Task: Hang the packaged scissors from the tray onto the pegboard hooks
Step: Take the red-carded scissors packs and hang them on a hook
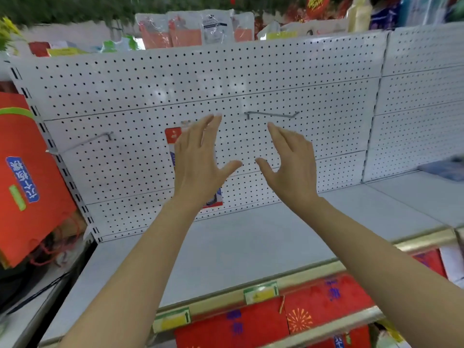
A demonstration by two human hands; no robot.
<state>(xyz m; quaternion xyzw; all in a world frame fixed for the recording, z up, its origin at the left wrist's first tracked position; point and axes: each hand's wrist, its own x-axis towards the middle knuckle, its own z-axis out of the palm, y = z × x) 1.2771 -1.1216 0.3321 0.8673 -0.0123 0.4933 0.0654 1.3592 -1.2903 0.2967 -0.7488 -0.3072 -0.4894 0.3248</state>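
Before the white pegboard (251,79), both arms reach forward. Left hand (200,159) is raised, fingers spread, empty, partly covering a hanging scissors pack (172,135) with a red header, its print unreadable. Right hand (291,162) is likewise open below a bare hook (272,114).

A red bag (30,172) with a blue label hung at the far left. Red patterned packs (313,312) lay near, below the gold shelf edge (288,275), which carried yellow price tags (261,292). Orange-and-white packets (185,28) stood far, along the top, beside green foliage (62,8)
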